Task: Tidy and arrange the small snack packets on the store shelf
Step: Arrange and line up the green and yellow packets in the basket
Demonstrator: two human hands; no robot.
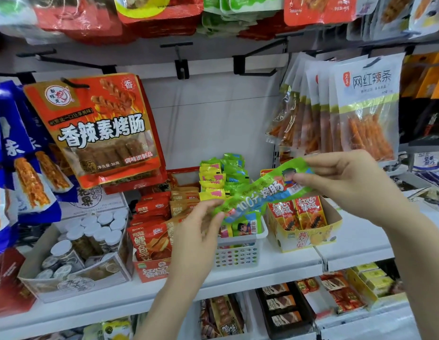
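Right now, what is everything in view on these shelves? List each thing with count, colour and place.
green packet: one, held above white basket
white basket: one, middle shelf, holding green and yellow packets
yellow box: one, right of basket, red packets inside
red box: one, left of basket
jars: several, white lids, left box
hanging red bag: upper left
hanging clear bags: several, upper right
left hand: pinches packet's left end
right hand: pinches its right end

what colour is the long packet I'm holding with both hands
Mostly bright green, with a blue-and-white band and a cartoon figure; the packet shows in the head view.
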